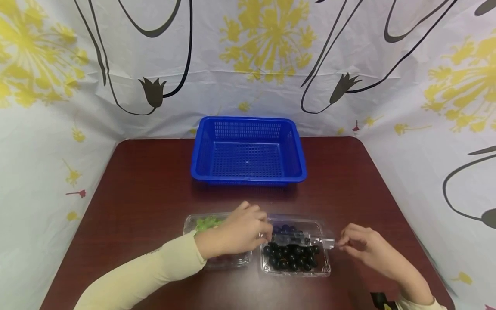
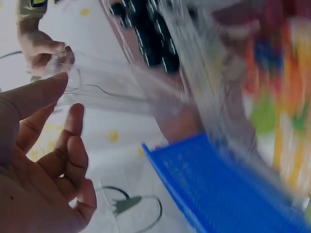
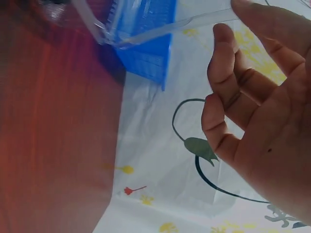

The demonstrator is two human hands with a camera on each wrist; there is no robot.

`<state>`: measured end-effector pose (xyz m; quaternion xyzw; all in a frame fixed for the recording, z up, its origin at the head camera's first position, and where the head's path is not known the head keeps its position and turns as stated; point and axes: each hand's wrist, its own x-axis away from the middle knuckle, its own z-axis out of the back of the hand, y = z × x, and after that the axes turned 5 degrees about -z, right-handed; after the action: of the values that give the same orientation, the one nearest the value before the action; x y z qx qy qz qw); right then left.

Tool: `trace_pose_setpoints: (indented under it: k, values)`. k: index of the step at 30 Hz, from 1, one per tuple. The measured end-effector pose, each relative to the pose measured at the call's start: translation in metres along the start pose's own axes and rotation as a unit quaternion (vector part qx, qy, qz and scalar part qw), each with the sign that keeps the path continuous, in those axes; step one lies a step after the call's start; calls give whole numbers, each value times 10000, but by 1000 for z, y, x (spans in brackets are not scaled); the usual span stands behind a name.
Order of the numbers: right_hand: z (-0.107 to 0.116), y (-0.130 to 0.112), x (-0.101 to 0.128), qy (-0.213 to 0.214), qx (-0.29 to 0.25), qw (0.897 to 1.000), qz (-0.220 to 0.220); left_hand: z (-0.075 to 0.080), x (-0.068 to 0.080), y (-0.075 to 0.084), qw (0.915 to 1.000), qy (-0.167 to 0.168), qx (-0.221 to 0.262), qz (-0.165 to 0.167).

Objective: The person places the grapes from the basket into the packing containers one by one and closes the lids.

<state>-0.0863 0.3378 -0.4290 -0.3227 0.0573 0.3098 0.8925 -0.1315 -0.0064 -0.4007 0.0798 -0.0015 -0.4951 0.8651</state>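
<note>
Clear clamshell box [image 1: 296, 252] of dark grapes [image 1: 290, 256] sits on the bench [image 1: 147, 193], near edge. Right hand [image 1: 368, 247] fingers pinch its thin lid tab [image 1: 328, 243]; left hand [image 1: 240, 232] fingers pinch the lid's left side. Likely light, flimsy, slippery plastic that flexes; best held at rim corners. Second box [image 1: 217, 241] just left. Blue basket [image 1: 248, 148] beyond.

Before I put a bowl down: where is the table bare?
Bare table lies left of the blue basket, likewise right of it, and in the strip between basket and clamshells. Crowded: the near middle, where left hand and right hand work at the dark-grape clamshell.
</note>
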Motion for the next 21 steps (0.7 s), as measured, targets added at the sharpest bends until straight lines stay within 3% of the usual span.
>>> trace_pose_setpoints:
  k: [5,10,16,21]
  values:
    - [-23,-4,22,-20,-240,9997,75,-17,11,14,9993,-33,-347,-132]
    - [-44,-7,36,216,495,9981,-298,-34,18,25,9960,166,-797,-368]
    - [-55,-3,40,391,1463,9882,-251,-46,17,31,9906,200,-1302,-365]
    - [-58,-4,43,145,1763,9824,-596,-56,17,33,9839,505,-1690,-297]
